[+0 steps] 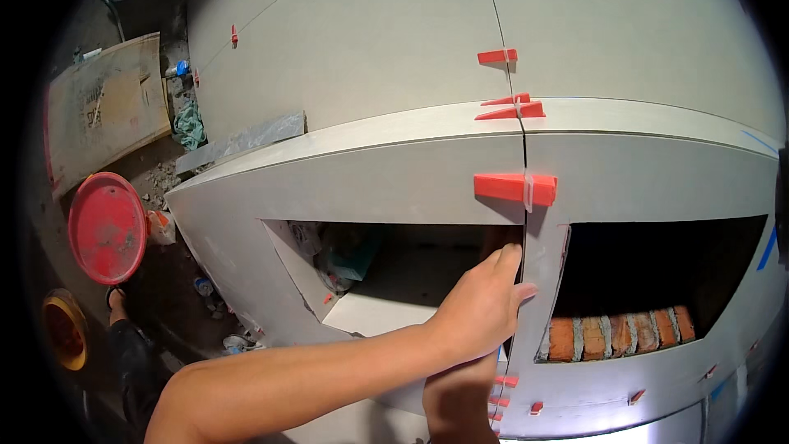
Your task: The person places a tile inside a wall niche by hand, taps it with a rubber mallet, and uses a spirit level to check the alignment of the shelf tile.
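Note:
My left hand point(483, 306) reaches across from the lower left to the right edge of the left opening point(394, 234) in a grey tiled front. Its fingers curl closed at that tile edge point(518, 325), and its thumb rests on the front just past the joint. Beneath it, my right forearm point(460, 403) rises from the lower edge; the right hand is mostly hidden behind the left, by the opening's inner side. Directly above both hands, a red levelling wedge point(514, 189) sits in a clear clip across the joint.
More red wedges point(498, 56) line the tile joints. Bricks point(620, 335) show inside the right opening point(649, 267). Plastic-wrapped items point(349, 255) lie inside the left one. Down at left are a round red lid-like thing point(107, 228), a yellow bucket point(66, 329), cardboard point(107, 111) and a grey strip point(242, 141).

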Demonstrator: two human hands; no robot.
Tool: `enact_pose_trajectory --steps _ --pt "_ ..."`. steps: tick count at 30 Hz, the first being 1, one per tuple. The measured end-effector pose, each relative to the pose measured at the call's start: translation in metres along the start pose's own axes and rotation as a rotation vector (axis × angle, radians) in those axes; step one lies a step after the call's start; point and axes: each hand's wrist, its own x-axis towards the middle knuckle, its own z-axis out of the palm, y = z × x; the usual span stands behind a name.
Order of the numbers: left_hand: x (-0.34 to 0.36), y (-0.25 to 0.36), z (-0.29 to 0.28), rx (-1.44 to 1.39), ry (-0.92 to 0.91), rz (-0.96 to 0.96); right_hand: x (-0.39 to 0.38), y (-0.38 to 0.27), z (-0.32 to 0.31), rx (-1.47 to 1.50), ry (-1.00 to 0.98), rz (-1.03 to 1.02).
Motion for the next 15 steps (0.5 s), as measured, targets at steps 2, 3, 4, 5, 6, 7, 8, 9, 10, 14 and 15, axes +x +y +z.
enact_pose_trajectory --steps 2,3,4,5,6,7,8,9,10,14,15 --pt "-0.003 -0.005 0.002 0.008 0.032 0.048 0.018 0.008 0.012 0.052 -0.025 0.005" --pt "-0.004 -0.005 0.000 0.015 0.018 0.067 0.025 0.012 0.020 0.076 -0.043 0.008" --pt "-0.006 -0.005 -0.003 0.020 0.004 0.086 0.031 0.016 0.026 0.100 -0.056 0.011" --pt "-0.008 -0.006 -0.006 0.023 -0.007 0.106 0.037 0.020 0.032 0.133 -0.077 0.018" --pt "-0.016 0.001 -0.011 0.021 -0.083 0.011 0.041 0.022 0.036 0.162 -0.096 0.026" --pt "-0.025 -0.004 -0.012 0.031 -0.094 0.109 0.045 0.023 0.039 0.193 -0.119 0.033" --pt "-0.039 -0.009 -0.012 0.041 -0.099 0.203 0.045 0.025 0.040 0.240 -0.139 0.057" --pt "-0.054 -0.015 -0.012 0.041 -0.108 0.298 0.046 0.026 0.041 0.298 -0.170 0.079" --pt "-0.077 -0.002 -0.030 -0.225 -0.201 0.085 0.043 0.033 0.041 0.375 -0.201 0.135" --pt "-0.181 -0.047 -0.026 -0.436 -0.100 -0.340 0.034 0.038 0.009 0.726 -0.166 0.521" --pt "-0.186 -0.042 -0.050 -0.069 -0.073 -0.101 0.022 0.037 -0.022 0.671 -0.134 0.503"
